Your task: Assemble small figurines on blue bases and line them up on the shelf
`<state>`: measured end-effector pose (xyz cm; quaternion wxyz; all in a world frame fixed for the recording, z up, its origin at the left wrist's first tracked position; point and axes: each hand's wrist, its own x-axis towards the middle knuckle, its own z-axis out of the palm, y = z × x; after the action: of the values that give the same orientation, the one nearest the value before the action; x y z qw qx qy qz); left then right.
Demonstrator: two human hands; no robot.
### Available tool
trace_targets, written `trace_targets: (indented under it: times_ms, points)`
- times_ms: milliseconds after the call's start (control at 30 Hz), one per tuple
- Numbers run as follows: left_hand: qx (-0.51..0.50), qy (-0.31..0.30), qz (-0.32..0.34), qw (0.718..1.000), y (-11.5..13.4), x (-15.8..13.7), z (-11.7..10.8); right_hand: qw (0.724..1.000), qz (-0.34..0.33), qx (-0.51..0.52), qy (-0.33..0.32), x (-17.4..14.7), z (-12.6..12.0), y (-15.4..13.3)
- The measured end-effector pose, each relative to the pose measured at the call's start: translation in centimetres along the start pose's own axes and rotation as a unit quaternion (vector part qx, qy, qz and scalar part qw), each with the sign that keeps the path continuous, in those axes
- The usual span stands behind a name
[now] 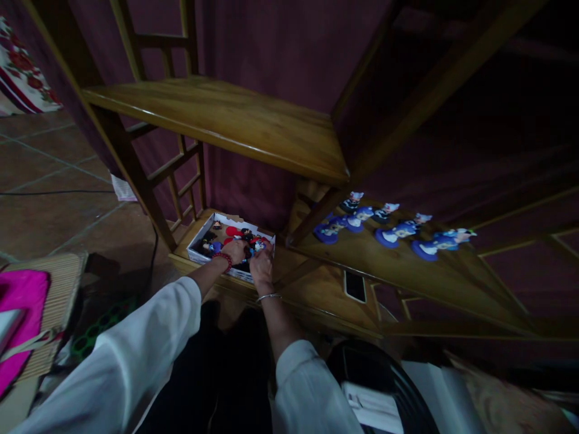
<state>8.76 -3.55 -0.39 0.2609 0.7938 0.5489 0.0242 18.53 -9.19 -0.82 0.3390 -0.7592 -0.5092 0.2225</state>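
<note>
A shallow cardboard box [195,255] with white sides sits on the low wooden shelf. Several small figurines lie in it, among them a red one [233,231] and a dark and blue one [212,246]. My left hand [235,248], with a red bead bracelet at its wrist, reaches into the box with its fingers bent closed; what they hold is hidden. At the box's right end, my right hand [262,265], below a silver bangle, closes on a blue and white figurine [259,245].
Several blue and white figurines [393,234] stand on the shelf to the right. A phone [354,286] lies on the lower board. An upper shelf [217,114] overhangs the box, and a slanting post stands right of it. A bamboo stool [67,289] with pink cloth is at left.
</note>
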Motion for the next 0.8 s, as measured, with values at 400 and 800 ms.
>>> trace_targets:
  times_ms: [400, 800]
  points:
    - [0.108, -0.03, 0.012, 0.994, 2.4, 0.1, 1.5, 0.999, 0.005, 0.009, 0.047, -0.2, -0.2, -0.7]
    - [0.089, -0.032, 0.021, 0.995, 2.6, 0.9, 1.4, 0.999, 0.012, 0.007, 0.044, -0.3, -0.2, -0.7]
